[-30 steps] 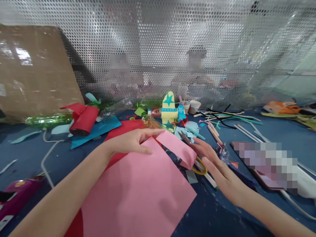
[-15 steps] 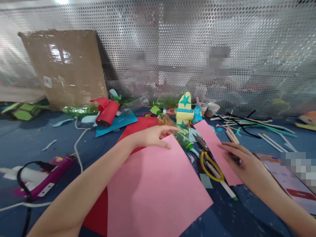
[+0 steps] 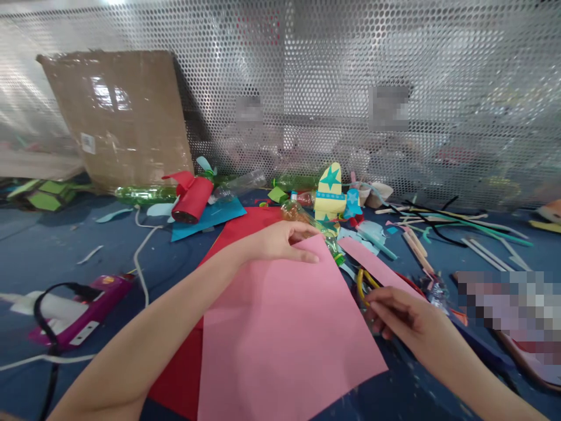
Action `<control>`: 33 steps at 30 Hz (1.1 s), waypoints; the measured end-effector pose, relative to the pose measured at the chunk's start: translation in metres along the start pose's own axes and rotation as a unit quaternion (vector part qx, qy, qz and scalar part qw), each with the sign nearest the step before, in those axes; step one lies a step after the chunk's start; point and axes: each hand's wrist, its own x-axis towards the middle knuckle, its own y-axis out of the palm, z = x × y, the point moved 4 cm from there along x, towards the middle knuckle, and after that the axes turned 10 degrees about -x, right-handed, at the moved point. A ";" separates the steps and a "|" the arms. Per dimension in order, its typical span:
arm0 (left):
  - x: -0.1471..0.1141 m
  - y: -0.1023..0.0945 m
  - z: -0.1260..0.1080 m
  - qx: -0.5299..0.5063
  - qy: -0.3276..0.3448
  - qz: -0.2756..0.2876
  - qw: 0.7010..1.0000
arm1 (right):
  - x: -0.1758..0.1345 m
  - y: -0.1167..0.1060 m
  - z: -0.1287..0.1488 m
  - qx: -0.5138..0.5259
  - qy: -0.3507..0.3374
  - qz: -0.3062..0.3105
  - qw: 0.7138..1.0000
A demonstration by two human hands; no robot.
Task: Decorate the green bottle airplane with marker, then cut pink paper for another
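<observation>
My left hand (image 3: 291,241) pinches the top edge of a large pink paper sheet (image 3: 284,333) between thumb and fingers. Its forearm crosses a red sheet (image 3: 179,374) lying partly under the pink one. To the right of the sheet, my right hand (image 3: 401,313) has its fingers curled at the yellow handle of a pair of scissors (image 3: 362,285). Most of the scissors is hidden by the hand and a narrow pink paper strip (image 3: 381,268). That strip lies slantwise just beyond my right fingers.
Green plastic bottles (image 3: 322,234) and a yellow paper cutout with stars (image 3: 331,193) are behind the sheet. At left lie a purple power strip (image 3: 83,313) and white cable (image 3: 138,257). A phone (image 3: 521,327) is at right. Cardboard (image 3: 118,117) leans against perforated metal mesh (image 3: 328,76).
My right hand has let go of the pink strip and moved left and down onto the scissors' handle. The strip now lies flatter. My left hand and the sheet have shifted slightly right.
</observation>
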 end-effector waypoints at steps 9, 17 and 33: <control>-0.002 -0.016 0.009 -0.037 -0.019 0.046 0.998 | -0.005 0.012 0.000 -0.103 -0.040 -0.021 0.994; 0.004 -0.026 0.018 -0.057 -0.014 -0.043 0.997 | -0.002 -0.004 -0.010 -0.068 -0.005 -0.060 0.996; 0.005 -0.022 0.031 -0.157 -0.053 -0.027 0.986 | 0.009 -0.012 -0.009 0.217 0.073 -0.127 0.965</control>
